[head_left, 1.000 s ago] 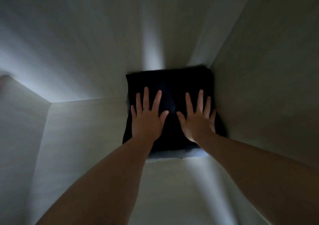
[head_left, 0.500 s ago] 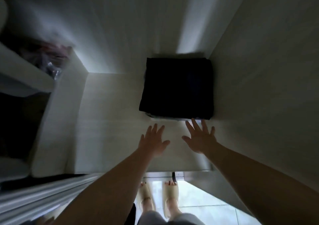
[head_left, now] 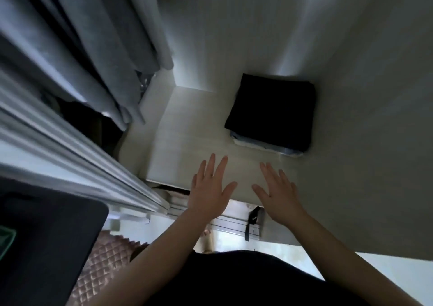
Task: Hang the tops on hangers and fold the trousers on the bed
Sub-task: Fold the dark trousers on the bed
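The left hand (head_left: pixel 209 188) and right hand (head_left: pixel 277 193) are spread flat, released, holding nothing, above the pale wooden shelf (head_left: pixel 187 137). The square-folded black fabric trousers (head_left: pixel 271 113) lie apart at one o'clock, in its corner.

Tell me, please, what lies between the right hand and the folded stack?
Only bare shelf, in the head view; the right hand and folded stack are apart.

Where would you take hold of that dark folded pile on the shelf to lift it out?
Probably from the open front: the folded pile sits back in the right corner of the shelf, close to the side wall. Slide the left hand and right hand flat under its pale bottom layers at the near edge, so the whole pile lifts together.
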`<action>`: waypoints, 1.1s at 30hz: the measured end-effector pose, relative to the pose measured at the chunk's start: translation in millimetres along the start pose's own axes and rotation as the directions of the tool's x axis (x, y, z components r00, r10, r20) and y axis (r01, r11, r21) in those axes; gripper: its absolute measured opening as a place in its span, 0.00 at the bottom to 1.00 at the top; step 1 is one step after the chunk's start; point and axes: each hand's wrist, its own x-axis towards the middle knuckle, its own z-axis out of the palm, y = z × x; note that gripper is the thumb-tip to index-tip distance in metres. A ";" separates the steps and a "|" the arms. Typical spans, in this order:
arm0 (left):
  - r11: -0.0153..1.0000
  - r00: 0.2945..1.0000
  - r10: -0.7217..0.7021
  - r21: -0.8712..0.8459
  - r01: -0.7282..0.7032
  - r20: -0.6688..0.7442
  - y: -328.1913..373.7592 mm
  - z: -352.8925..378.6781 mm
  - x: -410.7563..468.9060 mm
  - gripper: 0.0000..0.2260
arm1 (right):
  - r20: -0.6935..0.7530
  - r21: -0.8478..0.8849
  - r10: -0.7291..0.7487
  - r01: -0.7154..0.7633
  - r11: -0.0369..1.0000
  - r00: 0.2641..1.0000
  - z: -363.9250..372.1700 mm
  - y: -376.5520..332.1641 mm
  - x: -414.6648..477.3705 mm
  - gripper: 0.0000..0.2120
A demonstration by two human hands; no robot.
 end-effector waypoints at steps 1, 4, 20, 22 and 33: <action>1.000 0.999 -0.024 -0.001 0.024 -0.025 1.7 -2.3 -12.1 0.32 | 0.007 0.047 -0.025 0.025 0.999 1.000 -1.1 -4.1 -8.8 0.31; 0.995 0.989 -0.094 0.008 0.096 -0.115 8.5 -8.2 -56.2 0.32 | 0.066 0.139 -0.132 0.122 0.983 0.989 -1.7 -13.0 -36.7 0.30; 0.711 0.586 -0.559 0.023 0.703 -0.587 36.3 2.5 -363.6 0.28 | 0.304 0.504 -0.699 0.514 0.694 0.647 93.3 -61.7 -188.9 0.28; 0.646 0.511 -0.609 -0.007 0.763 -0.607 30.0 -1.0 -389.8 0.29 | 0.324 0.507 -0.733 0.545 0.668 0.598 102.3 -74.5 -202.4 0.29; 0.485 0.265 -0.682 -0.150 0.862 -0.682 -11.9 10.0 -494.8 0.21 | 0.336 0.419 -0.819 0.705 0.573 0.465 147.8 -119.4 -265.5 0.38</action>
